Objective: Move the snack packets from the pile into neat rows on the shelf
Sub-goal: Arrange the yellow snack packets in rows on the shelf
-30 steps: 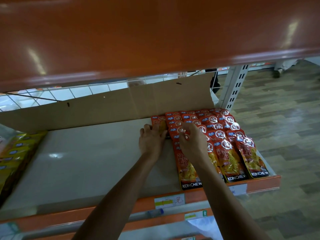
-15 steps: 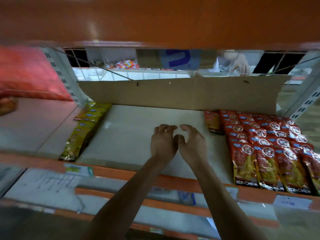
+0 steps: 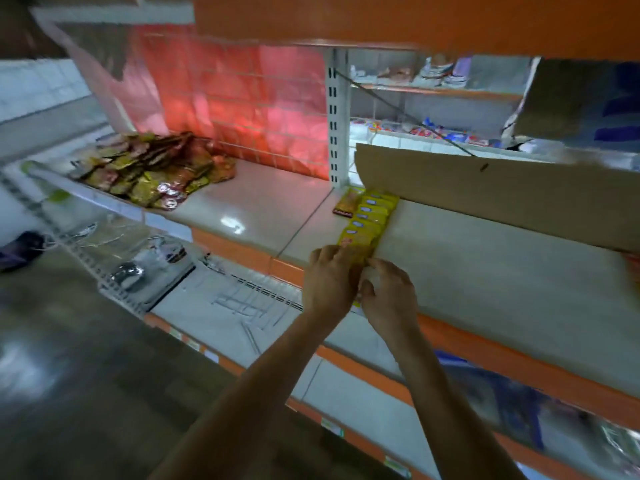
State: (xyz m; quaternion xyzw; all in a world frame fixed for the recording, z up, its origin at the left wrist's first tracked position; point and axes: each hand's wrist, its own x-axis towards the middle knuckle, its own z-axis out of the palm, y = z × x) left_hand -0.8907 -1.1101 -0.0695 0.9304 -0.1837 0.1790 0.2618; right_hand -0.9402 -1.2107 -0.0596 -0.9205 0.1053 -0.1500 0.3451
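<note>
You can read no word with certainty here. Each of the yellow packets in the row carries a small pale oval label, but its letters are too blurred. 1 red packet just beside this row has a dark band with light letters at its near edge; the word is too small to tell. The pile shows round red and white emblems, not readable. The tags on the lower orange shelf edge show only green and white patches. Large blue marks on the box at the upper right look like letters, but you cannot tell which.
</note>
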